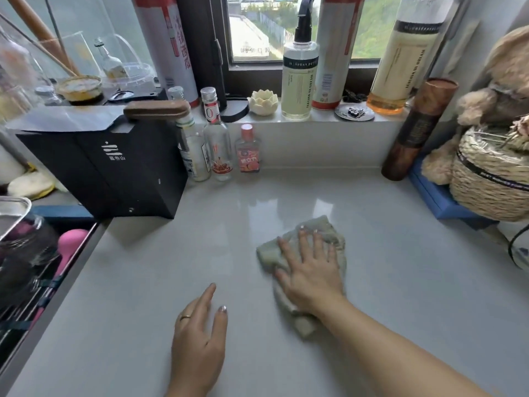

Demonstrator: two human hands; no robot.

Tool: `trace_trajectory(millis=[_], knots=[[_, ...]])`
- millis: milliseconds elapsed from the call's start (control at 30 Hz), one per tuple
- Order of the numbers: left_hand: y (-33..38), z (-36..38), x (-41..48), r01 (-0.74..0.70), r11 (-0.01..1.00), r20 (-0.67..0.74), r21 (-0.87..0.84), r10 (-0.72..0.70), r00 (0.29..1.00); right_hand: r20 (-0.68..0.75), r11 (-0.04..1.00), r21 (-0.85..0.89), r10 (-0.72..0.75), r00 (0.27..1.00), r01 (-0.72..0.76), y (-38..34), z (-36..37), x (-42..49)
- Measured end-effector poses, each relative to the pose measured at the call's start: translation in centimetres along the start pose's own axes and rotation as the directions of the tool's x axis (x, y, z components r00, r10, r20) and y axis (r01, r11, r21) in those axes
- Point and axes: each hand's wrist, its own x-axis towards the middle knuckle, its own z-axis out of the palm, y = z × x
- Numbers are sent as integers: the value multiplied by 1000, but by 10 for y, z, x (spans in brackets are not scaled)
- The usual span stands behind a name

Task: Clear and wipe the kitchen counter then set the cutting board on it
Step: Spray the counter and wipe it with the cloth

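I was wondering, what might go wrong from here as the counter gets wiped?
1. The right hand presses the cloth flat; a long stroke toward the back could topple the three small bottles standing at the wall.
2. A sweep to the right might knock the tall brown tube, which leans.
3. The left hand rests on the counter, possibly on a damp, slippery patch.

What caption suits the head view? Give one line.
Right hand presses a cloth flat on the grey counter; left hand rests beside it.
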Motion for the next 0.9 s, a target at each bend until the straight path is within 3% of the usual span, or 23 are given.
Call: trace_trajectory(millis=[100,167,333,400,467,533,600,633,733,800,900], knots=[[-2,6,15,-95,977,22,192,93,995,-35,985,-23,172,985,-173,47,-14,55],[-8,9,23,-113,963,-46,243,128,991,-22,964,-14,264,964,-264,66,-20,86],[-16,9,27,-108,978,-60,177,120,991,-11,940,30,339,941,-339,54,-27,106],[-13,7,28,-97,987,-51,128,104,993,-23,969,30,248,969,-247,31,-26,86],[-11,5,28,-90,993,-55,74,94,994,-140,998,20,56,988,-54,-9,-18,40],[-10,5,28,-83,995,-64,62,87,994,-225,985,120,-93,970,122,-46,-13,-10],[-5,8,29,-102,980,-62,172,114,992,-246,954,245,-113,963,174,-59,-16,-34],[-2,12,31,-123,961,-49,249,139,989,-271,935,322,-61,961,150,-56,-22,-35],[12,23,45,-187,924,71,332,173,982,-316,819,571,276,908,-51,-19,-52,-8],[22,35,62,-232,913,171,334,183,968,-345,789,599,409,844,-137,19,-67,19],[33,56,88,-238,910,188,340,182,965,-347,763,584,545,763,-279,76,-86,64]])
